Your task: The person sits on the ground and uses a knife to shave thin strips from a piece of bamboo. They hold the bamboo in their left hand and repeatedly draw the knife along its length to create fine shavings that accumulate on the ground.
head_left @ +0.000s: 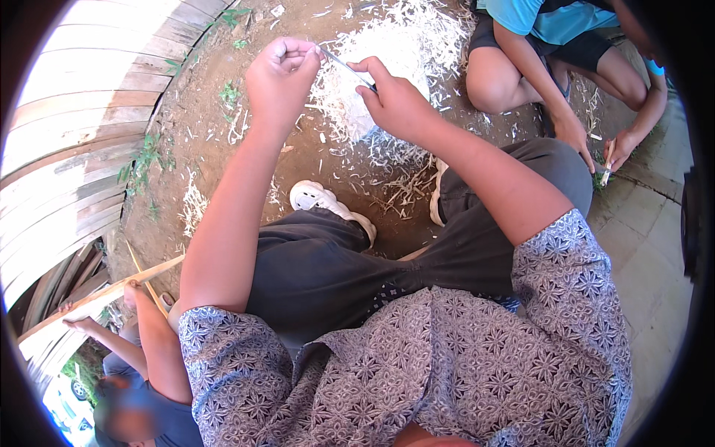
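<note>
My right hand (396,100) is closed around the dark end of a slim knife (345,65), its narrow grey blade slanting up and left. At the far end of that blade, my left hand (285,68) pinches thumb and fingers together. Something small and whitish may sit in that pinch, but I cannot make it out. Both hands are raised above a heap of pale wood shavings (402,45) on the brown soil.
Weathered planks (89,97) line the left side. To the right, a co-worker in blue (514,15) crouches, holding a pale wood piece (609,160). At lower left another person (164,402) grips a long board (97,302). Grey paving (640,238) lies at right.
</note>
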### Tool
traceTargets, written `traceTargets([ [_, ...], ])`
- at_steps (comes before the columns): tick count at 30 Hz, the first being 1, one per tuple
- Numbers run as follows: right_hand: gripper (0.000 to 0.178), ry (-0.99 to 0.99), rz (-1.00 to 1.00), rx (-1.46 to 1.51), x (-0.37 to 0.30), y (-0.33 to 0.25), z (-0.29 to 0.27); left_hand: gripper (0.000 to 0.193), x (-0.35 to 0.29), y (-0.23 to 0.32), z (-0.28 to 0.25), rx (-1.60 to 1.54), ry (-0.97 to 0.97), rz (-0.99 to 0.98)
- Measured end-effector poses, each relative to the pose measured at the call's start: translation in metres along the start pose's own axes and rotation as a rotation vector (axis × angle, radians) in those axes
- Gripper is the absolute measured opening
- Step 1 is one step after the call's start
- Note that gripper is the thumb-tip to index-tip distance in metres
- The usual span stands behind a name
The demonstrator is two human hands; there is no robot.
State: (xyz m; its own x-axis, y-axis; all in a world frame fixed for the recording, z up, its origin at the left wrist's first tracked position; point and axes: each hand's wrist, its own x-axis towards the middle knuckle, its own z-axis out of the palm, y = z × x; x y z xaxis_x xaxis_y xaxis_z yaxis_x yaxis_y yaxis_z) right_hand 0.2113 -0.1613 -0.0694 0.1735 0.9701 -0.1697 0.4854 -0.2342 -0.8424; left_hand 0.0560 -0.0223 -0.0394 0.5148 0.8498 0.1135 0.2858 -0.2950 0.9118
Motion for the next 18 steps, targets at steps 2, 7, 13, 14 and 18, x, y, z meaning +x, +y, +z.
traceTargets([
  [2,0.035,0.031,-0.032,-0.013,0.004,0.004,0.003,0.013,0.0,0.006,-0.001,0.047,0.01,-0.046],
  [7,0.035,-0.044,0.147,-0.088,-0.002,0.059,0.018,0.01,0.002,0.002,-0.004,-0.09,0.05,-0.094],
  [13,0.033,0.012,0.117,0.009,-0.001,0.065,0.004,0.01,0.005,-0.01,-0.026,-0.131,-0.061,-0.105],
  [14,0.033,0.012,0.109,0.08,0.003,0.038,-0.005,0.01,0.003,-0.005,-0.023,-0.104,-0.071,-0.108],
  [18,0.031,-0.001,-0.015,0.232,0.011,-0.023,-0.007,0.009,-0.004,0.01,-0.012,-0.021,-0.105,-0.087],
])
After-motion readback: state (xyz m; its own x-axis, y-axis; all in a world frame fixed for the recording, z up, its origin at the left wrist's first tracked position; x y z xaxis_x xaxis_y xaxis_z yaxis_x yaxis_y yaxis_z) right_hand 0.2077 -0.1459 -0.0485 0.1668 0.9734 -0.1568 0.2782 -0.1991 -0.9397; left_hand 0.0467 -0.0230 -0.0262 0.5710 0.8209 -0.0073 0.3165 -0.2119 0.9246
